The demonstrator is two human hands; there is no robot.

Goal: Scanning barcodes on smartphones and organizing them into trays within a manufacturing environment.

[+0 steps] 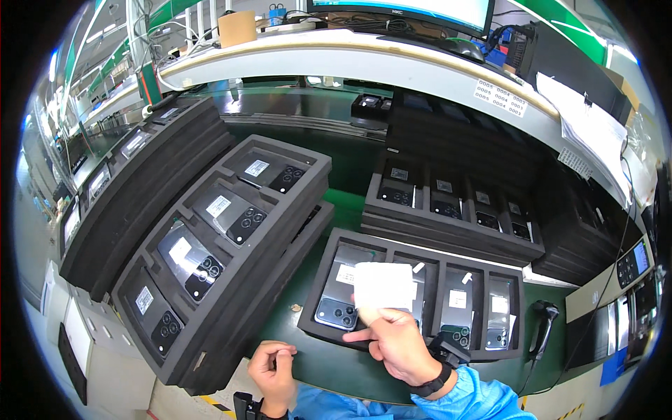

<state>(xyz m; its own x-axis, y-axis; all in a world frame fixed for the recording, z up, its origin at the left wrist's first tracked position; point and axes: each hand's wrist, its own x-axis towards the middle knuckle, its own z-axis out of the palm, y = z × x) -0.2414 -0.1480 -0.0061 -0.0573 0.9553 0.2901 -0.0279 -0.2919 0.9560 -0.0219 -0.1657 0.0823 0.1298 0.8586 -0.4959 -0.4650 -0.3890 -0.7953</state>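
Observation:
My right hand (404, 348) pinches a white square slip of paper (383, 285) and holds it over the black foam tray (519, 301) in front of me. This tray has several compartments with phones lying camera side up, and the slip covers part of the leftmost phone (336, 313) and its neighbour. Small white labels sit on the phones' backs. Close to the table's near edge, left of the tray, my left hand (274, 371) is curled closed with nothing visible in it.
Stacked foam trays (280, 210) with phones stand at the left, and another stack (448, 238) is behind the near tray. A black handheld scanner (541, 329) stands at the right beside a beige machine (633, 262). Above runs a shelf (315, 59) carrying a monitor (420, 10).

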